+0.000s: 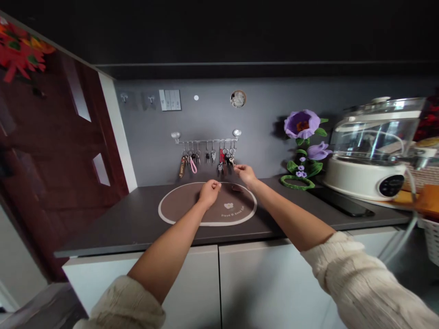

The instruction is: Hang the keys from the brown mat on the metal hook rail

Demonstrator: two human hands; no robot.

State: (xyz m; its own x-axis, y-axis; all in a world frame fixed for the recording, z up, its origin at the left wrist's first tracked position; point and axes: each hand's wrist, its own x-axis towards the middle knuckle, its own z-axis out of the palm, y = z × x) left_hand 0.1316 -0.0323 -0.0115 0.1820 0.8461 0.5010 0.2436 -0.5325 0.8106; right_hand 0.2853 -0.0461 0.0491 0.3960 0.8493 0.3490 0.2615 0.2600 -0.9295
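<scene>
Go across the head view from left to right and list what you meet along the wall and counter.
In order: dark red door, wall switches, left hand, right hand, purple flower, white steamer. The oval mat and key rack are left out, as they span both hands.

Keys [206,160] too small to tell, basket [432,238] cut off

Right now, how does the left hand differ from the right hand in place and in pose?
The left hand sits over the oval mat; the right hand reaches farther, at the mat's far edge. The left hand is away from the hanging keys; the right hand is beside them, contact unclear. Both have fingers curled together, and both arms wear cream knitted sleeves.
</scene>
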